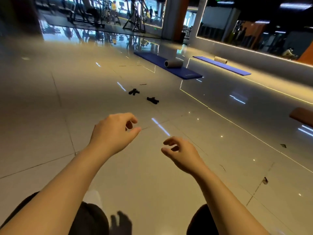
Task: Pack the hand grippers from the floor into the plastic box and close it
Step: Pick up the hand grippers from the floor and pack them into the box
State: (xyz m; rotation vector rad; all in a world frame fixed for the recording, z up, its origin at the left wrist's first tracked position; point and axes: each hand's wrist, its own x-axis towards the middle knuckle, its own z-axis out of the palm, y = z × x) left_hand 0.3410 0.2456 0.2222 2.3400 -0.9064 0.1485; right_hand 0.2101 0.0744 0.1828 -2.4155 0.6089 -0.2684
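While two hand grippers (144, 96) lie ahead, blue mats (169, 67) sit beyond.

Glossy tiled floor (50, 116): two black hand grippers (134, 91) (153, 100), two blue mats (169, 67) (223, 65).

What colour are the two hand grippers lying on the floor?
Both hand grippers are black, seen best in the head view, on the pale tiled floor.

1. This is a gym, with a glossy tiled floor (50, 116).
2. Exercise machines (135, 14) stand at the far end.
3. Blue exercise mats (177, 68) carry foam rollers (173, 63) beside a mirrored wall (254, 31).
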